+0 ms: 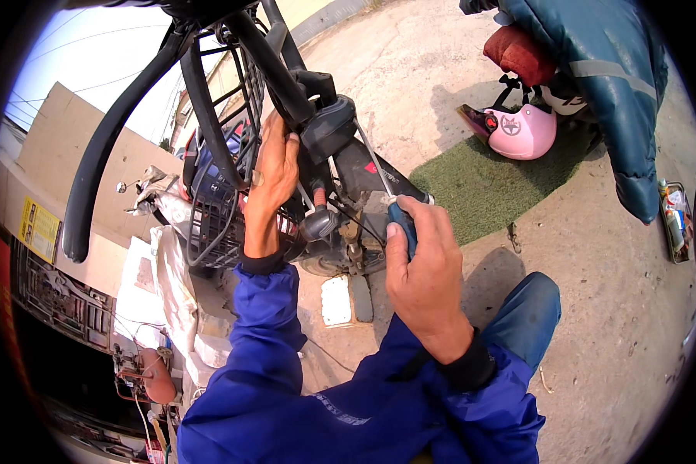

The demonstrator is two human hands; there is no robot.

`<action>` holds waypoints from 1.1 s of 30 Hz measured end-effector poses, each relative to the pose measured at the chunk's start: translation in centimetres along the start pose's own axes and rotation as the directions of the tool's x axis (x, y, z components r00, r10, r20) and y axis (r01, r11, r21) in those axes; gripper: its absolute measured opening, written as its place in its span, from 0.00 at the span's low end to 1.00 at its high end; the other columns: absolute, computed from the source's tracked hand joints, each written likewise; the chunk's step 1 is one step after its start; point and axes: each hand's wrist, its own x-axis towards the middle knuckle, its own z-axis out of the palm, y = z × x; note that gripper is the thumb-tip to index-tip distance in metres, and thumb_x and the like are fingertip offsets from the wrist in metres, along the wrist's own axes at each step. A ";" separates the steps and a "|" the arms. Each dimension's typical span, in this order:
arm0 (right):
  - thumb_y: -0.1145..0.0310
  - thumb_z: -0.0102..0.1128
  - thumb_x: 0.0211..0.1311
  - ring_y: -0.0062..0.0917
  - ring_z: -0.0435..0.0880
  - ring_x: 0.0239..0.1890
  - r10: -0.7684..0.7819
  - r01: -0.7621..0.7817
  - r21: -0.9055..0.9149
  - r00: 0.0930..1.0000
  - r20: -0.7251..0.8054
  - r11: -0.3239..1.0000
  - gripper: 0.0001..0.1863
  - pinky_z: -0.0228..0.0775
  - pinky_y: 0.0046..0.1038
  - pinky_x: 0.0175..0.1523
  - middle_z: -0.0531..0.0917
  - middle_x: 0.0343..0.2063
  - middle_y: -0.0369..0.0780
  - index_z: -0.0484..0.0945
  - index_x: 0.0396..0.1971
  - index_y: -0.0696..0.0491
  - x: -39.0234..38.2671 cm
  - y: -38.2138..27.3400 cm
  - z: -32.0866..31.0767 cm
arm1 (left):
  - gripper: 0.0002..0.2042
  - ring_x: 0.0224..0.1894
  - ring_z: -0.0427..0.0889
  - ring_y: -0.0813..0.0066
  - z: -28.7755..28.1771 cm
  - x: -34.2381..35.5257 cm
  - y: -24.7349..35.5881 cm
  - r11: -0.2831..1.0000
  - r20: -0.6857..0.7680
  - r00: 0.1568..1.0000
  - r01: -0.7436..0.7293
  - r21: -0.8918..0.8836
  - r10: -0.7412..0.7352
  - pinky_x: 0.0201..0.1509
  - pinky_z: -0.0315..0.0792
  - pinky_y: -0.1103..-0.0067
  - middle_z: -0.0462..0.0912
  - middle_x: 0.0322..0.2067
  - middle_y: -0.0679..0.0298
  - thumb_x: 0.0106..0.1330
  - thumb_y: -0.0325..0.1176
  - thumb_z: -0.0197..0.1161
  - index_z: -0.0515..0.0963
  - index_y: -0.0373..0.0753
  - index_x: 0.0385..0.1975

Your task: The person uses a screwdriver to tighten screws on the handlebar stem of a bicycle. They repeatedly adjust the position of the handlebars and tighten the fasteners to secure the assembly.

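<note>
My right hand (425, 271) is wrapped round the blue handle of a screwdriver (404, 224). Its metal shaft runs up and left to a black plastic housing (329, 131) on the front of a bike, where the tip is hard to make out. My left hand (274, 174) reaches up between the wire basket (209, 224) and that housing, bracing the bike's black front part. Some of its fingers are hidden behind the black tubing. Below the housing hangs a round dark lamp-like part (318, 224) with a reddish sleeve above it.
A curved black handlebar-like tube (108, 147) arches at the upper left. A pink helmet (524, 131) and a teal padded cover (619, 93) are at the upper right, over a green mat (487, 193). A tool tray (677, 220) lies far right; a reddish tank (158, 377) stands lower left.
</note>
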 end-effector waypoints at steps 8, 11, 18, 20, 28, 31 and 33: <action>0.75 0.64 0.65 0.46 0.88 0.45 0.174 -0.174 0.231 0.985 0.025 0.957 0.21 0.78 0.41 0.54 0.83 0.51 0.54 0.75 0.57 0.63 -0.3 0.7 0.0 | 0.18 0.67 0.73 0.52 1.1 0.2 -1.7 0.975 -0.075 0.993 0.068 -0.212 -0.086 0.76 0.61 0.67 0.77 0.63 0.50 0.77 0.22 0.54 0.75 0.31 0.65; 0.76 0.65 0.63 0.51 0.87 0.44 -0.064 0.063 -0.006 0.998 -0.027 0.998 0.23 0.80 0.41 0.52 0.79 0.54 0.55 0.75 0.58 0.65 -1.0 0.7 -0.1 | 0.14 0.60 0.75 0.53 1.4 0.5 -1.1 0.965 -0.099 0.992 0.054 -0.256 -0.082 0.69 0.66 0.67 0.79 0.52 0.52 0.76 0.20 0.55 0.78 0.33 0.57; 0.71 0.62 0.74 0.41 0.87 0.40 -0.261 0.245 -0.340 0.965 -0.001 0.908 0.20 0.80 0.34 0.39 0.82 0.45 0.49 0.76 0.62 0.61 -2.0 0.9 1.7 | 0.07 0.50 0.76 0.36 2.1 0.2 1.1 0.984 -0.255 0.967 0.054 0.171 -0.009 0.56 0.72 0.58 0.78 0.46 0.46 0.76 0.23 0.56 0.74 0.31 0.49; 0.70 0.59 0.77 0.35 0.87 0.36 0.059 -0.058 0.085 0.998 -0.006 0.995 0.19 0.79 0.31 0.36 0.84 0.42 0.46 0.76 0.62 0.61 -1.9 0.7 1.7 | 0.07 0.52 0.77 0.36 1.8 0.4 1.7 0.988 -0.231 0.973 0.045 0.150 -0.009 0.57 0.72 0.58 0.78 0.48 0.45 0.76 0.23 0.56 0.74 0.30 0.50; 0.70 0.61 0.73 0.37 0.85 0.39 0.001 -0.001 -0.003 1.000 -0.013 1.000 0.20 0.78 0.38 0.43 0.80 0.42 0.47 0.73 0.60 0.63 -1.7 -0.6 1.7 | 0.25 0.65 0.77 0.40 1.3 -1.2 2.4 0.992 -0.189 0.981 0.059 0.111 -0.037 0.69 0.72 0.62 0.72 0.68 0.42 0.68 0.31 0.68 0.73 0.25 0.62; 0.76 0.61 0.68 0.46 0.84 0.39 -0.118 0.135 -0.269 0.990 0.080 0.954 0.20 0.79 0.38 0.40 0.75 0.46 0.52 0.74 0.58 0.64 -1.8 -1.6 1.5 | 0.29 0.64 0.78 0.39 1.7 -1.3 1.3 0.997 -0.224 0.973 0.068 0.033 -0.059 0.66 0.74 0.61 0.73 0.68 0.42 0.63 0.32 0.72 0.73 0.24 0.62; 0.74 0.59 0.72 0.38 0.85 0.35 -0.182 0.194 -0.389 0.981 0.069 0.901 0.17 0.78 0.34 0.35 0.79 0.43 0.49 0.75 0.56 0.63 -2.1 -0.5 2.2 | 0.29 0.63 0.79 0.38 2.0 -1.2 1.3 0.996 -0.211 0.973 0.091 -0.019 -0.093 0.66 0.74 0.61 0.73 0.67 0.42 0.63 0.31 0.72 0.73 0.24 0.62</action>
